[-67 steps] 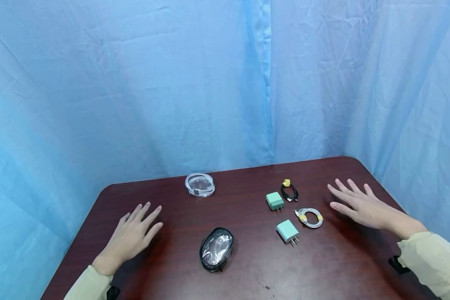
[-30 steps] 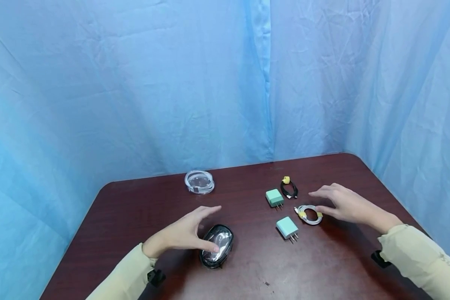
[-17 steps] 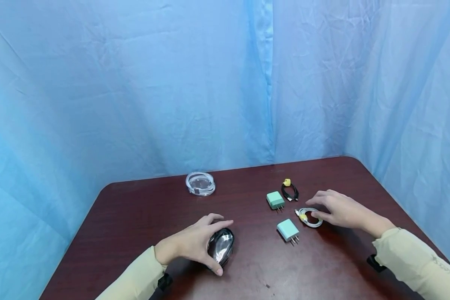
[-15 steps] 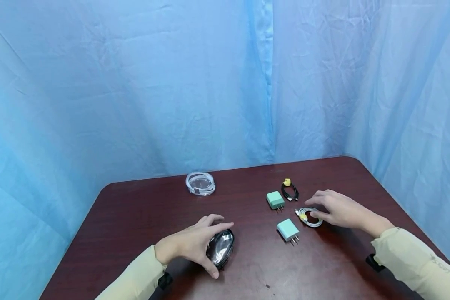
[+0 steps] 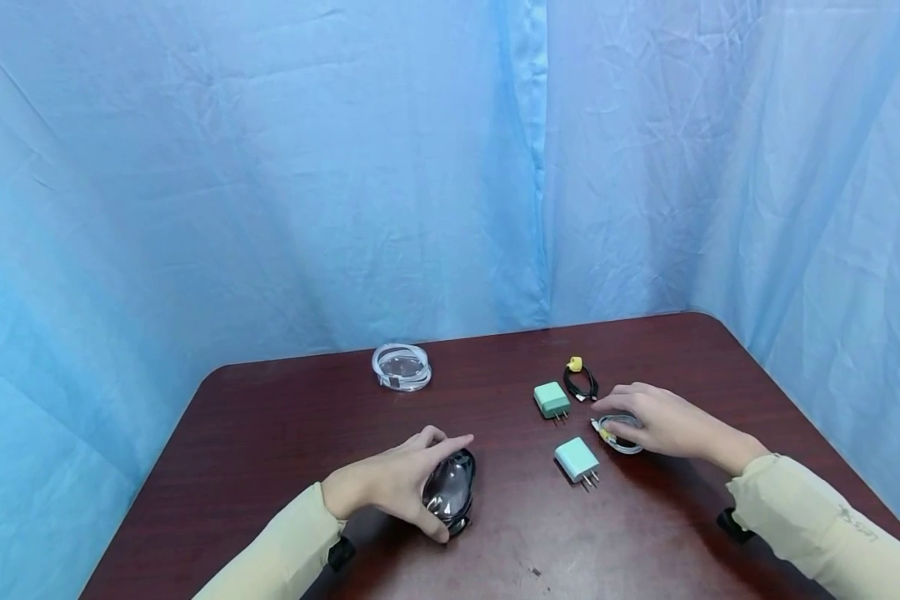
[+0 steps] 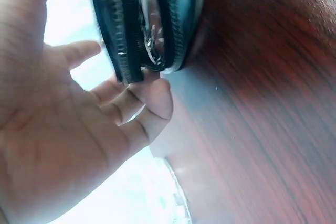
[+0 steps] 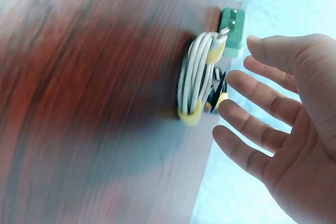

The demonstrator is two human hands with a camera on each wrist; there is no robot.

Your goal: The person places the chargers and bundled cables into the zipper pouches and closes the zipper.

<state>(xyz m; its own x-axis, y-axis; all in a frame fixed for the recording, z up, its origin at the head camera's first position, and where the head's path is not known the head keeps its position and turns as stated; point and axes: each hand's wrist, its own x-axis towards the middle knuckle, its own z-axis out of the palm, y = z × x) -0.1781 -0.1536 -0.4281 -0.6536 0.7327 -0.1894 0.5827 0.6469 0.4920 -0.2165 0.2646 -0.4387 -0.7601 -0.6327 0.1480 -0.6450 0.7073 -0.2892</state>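
Observation:
My left hand (image 5: 399, 482) grips a small clear zip pouch (image 5: 452, 482) with black trim, thumb on the near end and fingers at the far end. In the left wrist view, the black zipper edges of the pouch (image 6: 170, 22) stand on edge beside the fingers, tilted off the table. Above a coiled white cable (image 7: 195, 77) with yellow ties, my right hand (image 5: 671, 425) hovers with loosely bent fingers. A gap shows between this hand (image 7: 302, 124) and the cable in the right wrist view.
Two mint-green plug chargers, a nearer one (image 5: 576, 458) and a farther one (image 5: 551, 398), lie left of the white cable. Behind them is a black cable (image 5: 593, 385) with a yellow tie. A pale coiled cable (image 5: 423, 367) lies near the back edge, before a blue curtain (image 5: 345, 208).
Both hands have come inward from the table's sides. The left has closed round the pouch and tilted it, shifting it slightly right. The right has moved left over the white cable.

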